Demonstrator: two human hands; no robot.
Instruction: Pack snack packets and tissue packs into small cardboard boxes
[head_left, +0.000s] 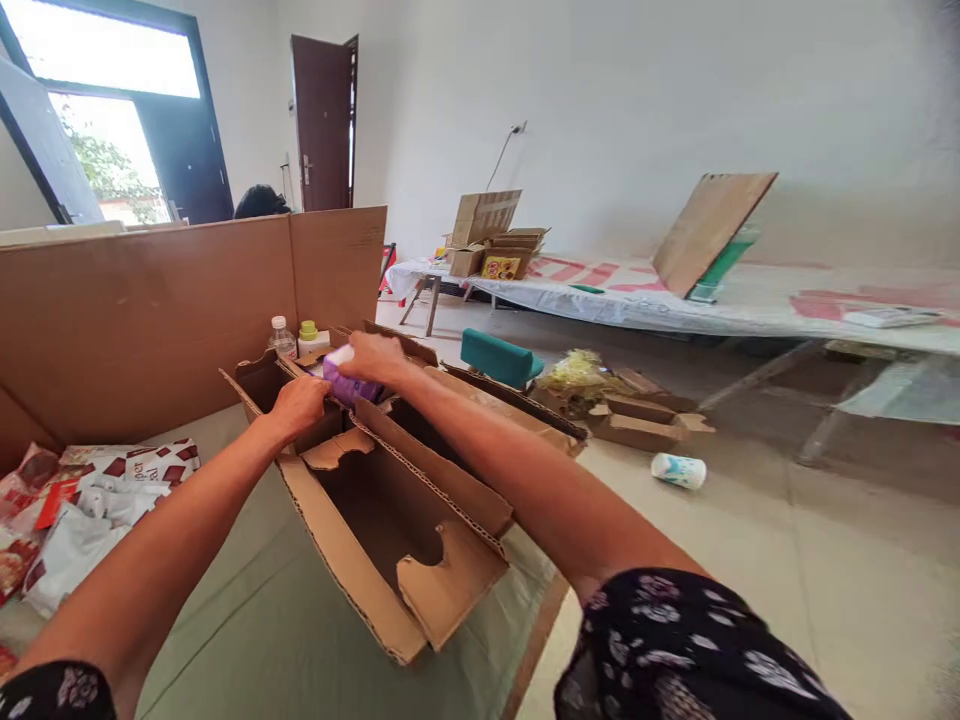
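A long open cardboard box with dividers and torn flaps stands on the covered table before me. Over its far part, my right hand is closed on a purple-and-white soft packet. My left hand is at the box's left wall, beside the packet. Its fingers curl inward, and what they grip is hidden. Just past my hands stand a clear bottle with a white cap and a white bottle with a yellow-green cap. The near compartment of the box shows bare cardboard inside.
A tall cardboard panel rises behind the box, with a person's dark hair beyond it. Red and white snack bags lie at left. On the floor are a green stool, a carton and a white roll.
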